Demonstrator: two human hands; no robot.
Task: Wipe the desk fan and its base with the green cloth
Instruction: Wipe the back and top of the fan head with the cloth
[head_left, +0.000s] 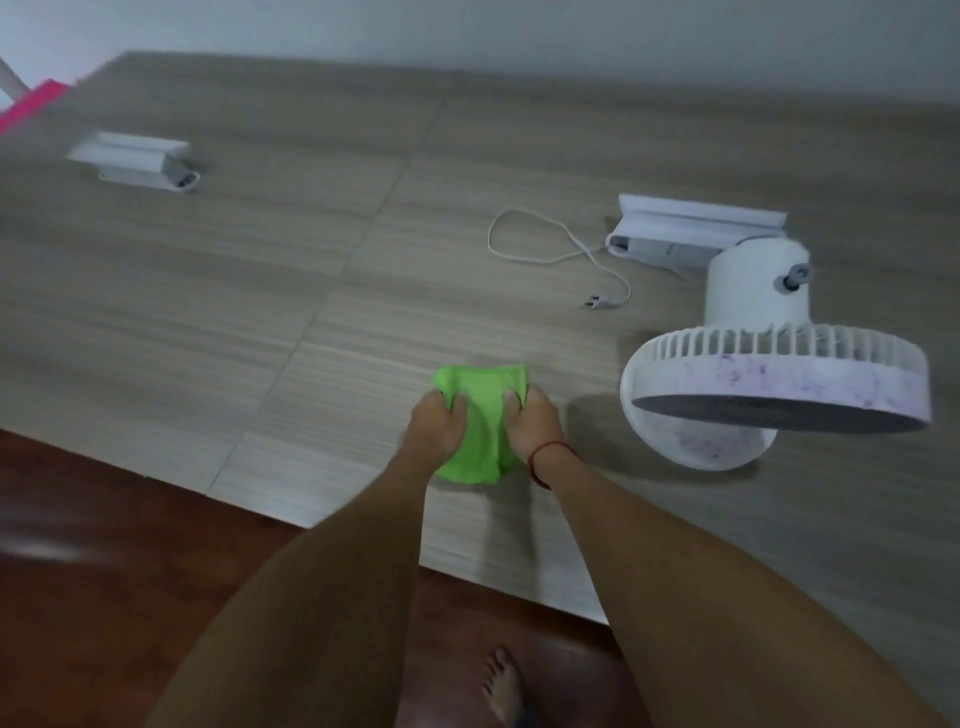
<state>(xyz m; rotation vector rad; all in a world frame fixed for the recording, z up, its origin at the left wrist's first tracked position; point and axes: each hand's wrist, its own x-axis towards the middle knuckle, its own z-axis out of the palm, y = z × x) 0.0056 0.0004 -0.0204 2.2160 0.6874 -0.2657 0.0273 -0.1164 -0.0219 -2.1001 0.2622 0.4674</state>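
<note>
left hand and right hand: fingers curled tight on the green cloth, one on each side | cloth: bunched between the fingers, long way running away from the person | desk fan: right of the fingers, not touching, face tipped down at the table, round base under it

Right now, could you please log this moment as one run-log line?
stage: cloth prep | left hand: gripping green cloth | right hand: gripping same cloth | fan: untouched, right of hands | cord: loose, unplugged
</note>
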